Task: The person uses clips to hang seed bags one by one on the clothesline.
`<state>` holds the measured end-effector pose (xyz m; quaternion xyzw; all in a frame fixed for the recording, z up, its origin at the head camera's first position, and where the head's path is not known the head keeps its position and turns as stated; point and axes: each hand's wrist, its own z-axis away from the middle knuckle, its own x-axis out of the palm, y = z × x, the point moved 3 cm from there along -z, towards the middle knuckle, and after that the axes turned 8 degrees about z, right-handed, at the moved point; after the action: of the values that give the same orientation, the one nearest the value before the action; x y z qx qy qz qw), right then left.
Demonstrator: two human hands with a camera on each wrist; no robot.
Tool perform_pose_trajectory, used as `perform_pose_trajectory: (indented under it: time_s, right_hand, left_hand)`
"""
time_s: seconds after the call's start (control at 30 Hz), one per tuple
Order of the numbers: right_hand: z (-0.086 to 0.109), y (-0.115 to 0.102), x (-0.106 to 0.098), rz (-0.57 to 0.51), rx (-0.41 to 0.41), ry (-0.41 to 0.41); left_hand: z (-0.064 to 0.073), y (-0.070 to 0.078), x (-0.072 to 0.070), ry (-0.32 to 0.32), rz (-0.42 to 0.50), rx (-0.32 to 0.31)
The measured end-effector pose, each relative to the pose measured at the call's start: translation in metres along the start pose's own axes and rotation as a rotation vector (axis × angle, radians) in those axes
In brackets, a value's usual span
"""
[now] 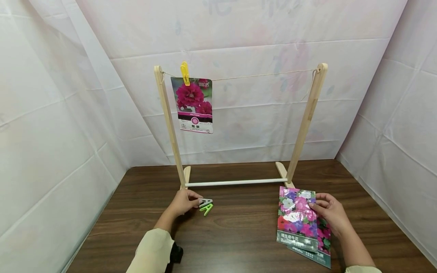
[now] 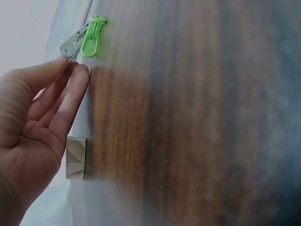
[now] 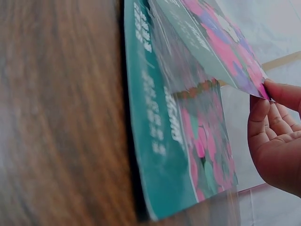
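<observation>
My left hand pinches the end of a grey clothespin between thumb and fingertips. Beside it on the table lies a bright green clothespin, and the two overlap in the left wrist view. At the right, my right hand pinches the edge of a seed packet printed with mixed pink, purple and white flowers. This packet is lifted at an angle over a second seed packet, green with pink flowers, which it partly covers. The second one lies on the table.
A wooden frame with a white lower bar stands at the back. Along its string, a yellow clothespin holds a hollyhock seed packet near the left post. White cloth hangs behind the brown table.
</observation>
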<state>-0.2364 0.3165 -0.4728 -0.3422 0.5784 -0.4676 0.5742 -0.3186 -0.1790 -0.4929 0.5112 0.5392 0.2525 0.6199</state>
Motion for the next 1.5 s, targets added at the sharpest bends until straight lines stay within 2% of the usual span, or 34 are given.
perform_pose_trajectory:
  time_s: [0.17, 0.3, 0.5, 0.7, 0.93, 1.2, 1.5]
  right_hand:
    - [0.002, -0.001, 0.001, 0.002, 0.023, -0.006]
    - [0.002, -0.003, 0.002, -0.011, 0.011, -0.007]
    - [0.004, -0.011, 0.004, -0.057, -0.041, -0.009]
    - [0.007, -0.021, 0.009, -0.174, -0.090, -0.026]
    - [0.008, -0.035, 0.017, -0.303, -0.146, -0.024]
    - [0.007, -0.045, 0.026, -0.283, -0.173, -0.025]
    - [0.006, -0.054, 0.032, -0.291, -0.183, -0.027]
  left_hand:
    - [-0.001, -0.003, 0.000, 0.006, 0.192, -0.041]
    - [-0.002, -0.004, 0.001, 0.015, 0.325, -0.076]
    - [-0.001, 0.008, 0.000, 0.021, 0.394, -0.057]
    - [-0.003, 0.018, 0.002, 0.020, 0.465, -0.046]
    - [-0.004, 0.031, 0.005, 0.027, 0.508, -0.038]
    - [-0.003, 0.043, 0.004, 0.059, 0.611, -0.019]
    - [-0.005, 0.046, 0.000, 0.096, 0.462, -0.040]
